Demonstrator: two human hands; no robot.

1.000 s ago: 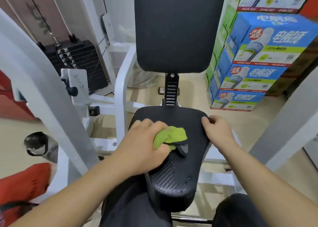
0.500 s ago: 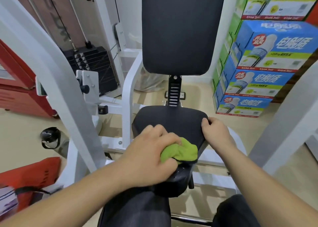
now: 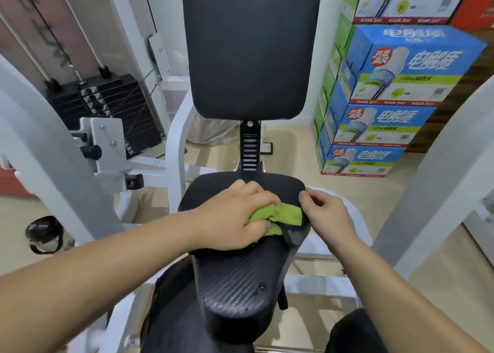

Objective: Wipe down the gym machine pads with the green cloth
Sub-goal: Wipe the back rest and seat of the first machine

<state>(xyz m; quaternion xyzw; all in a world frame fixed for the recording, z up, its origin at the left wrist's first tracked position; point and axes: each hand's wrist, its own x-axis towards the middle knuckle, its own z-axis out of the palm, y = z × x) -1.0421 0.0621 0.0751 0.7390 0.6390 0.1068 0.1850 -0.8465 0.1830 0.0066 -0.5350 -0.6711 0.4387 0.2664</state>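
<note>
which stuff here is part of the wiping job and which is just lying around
Part of the job:
- green cloth, bunched under the left hand
- seat pad
- back pad
- right hand, at the seat pad's right edge

Just lying about:
- stacked drink cartons
- weight stack
- black helmet on the floor

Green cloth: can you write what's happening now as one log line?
step: wiping seat pad | left hand: pressing green cloth on pad | right hand: at pad's right edge | back pad: untouched

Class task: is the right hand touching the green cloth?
Cannot tell. In the head view, the right hand fingers meet the green cloth edge, hiding any gap.
</note>
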